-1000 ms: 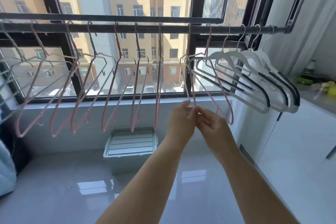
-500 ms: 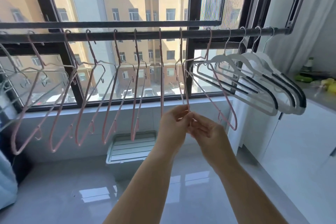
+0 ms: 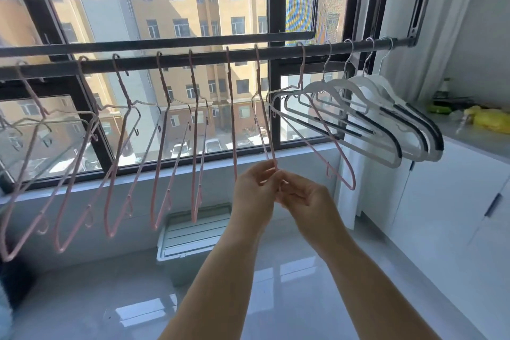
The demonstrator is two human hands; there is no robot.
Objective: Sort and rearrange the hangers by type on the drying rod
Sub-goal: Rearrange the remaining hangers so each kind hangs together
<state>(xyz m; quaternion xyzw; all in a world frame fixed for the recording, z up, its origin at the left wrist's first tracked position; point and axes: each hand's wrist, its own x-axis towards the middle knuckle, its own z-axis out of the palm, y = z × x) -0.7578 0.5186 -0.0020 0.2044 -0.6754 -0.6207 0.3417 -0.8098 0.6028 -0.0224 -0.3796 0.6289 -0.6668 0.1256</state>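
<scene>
**One pink hanger (image 3: 267, 124) slid left on rod (image 3: 176, 59)**

L hand (image 3: 255, 188) and R hand (image 3: 303, 199) both pinch its low tip; hook sits on rod above them. Vs 1 s ago it's nearer the pink row (image 3: 162, 146) left of the hands and further from the last pink (image 3: 323, 124) up-right, which overlaps the white hangers (image 3: 386, 91). Sorting looks nearly done.

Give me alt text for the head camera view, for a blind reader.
The left hand and right hand pinch the bottom of a pink hanger hung on the rod. More pink hangers hang to its left; white hangers cluster at the right end.
</scene>
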